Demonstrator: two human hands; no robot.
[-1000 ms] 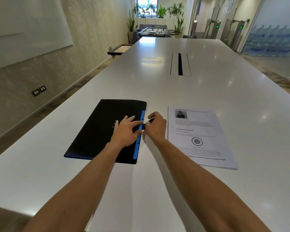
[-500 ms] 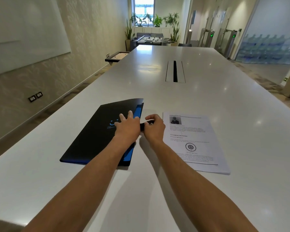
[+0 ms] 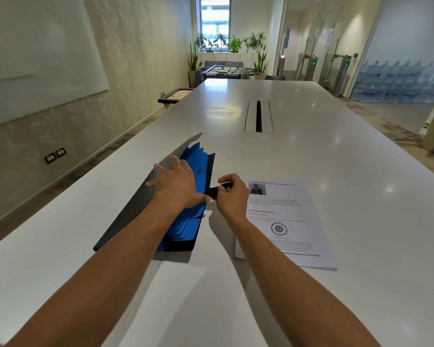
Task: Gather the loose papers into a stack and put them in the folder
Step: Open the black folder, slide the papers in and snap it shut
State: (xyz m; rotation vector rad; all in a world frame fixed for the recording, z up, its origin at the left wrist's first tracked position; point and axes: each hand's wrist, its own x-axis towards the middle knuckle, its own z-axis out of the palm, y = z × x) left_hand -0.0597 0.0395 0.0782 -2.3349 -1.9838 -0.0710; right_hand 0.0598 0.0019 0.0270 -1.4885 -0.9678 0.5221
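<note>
One folder [image 3: 186, 221], black outside with blue dividers inside, lies on the white table [image 3: 336, 171] left of centre; its long axis runs from the near edge away toward the far end, leaning slightly right. The front cover [image 3: 135, 204] is lifted, tilted up to the left. Left hand [image 3: 176, 186] spread flat against the raised cover, fingers apart. Right hand [image 3: 232, 196] pinched closed on the black closure tab [image 3: 214, 191] at the folder's right edge. One paper stack [image 3: 286, 221], squared, just right of the folder, printed side up, long axis likewise running away.
</note>
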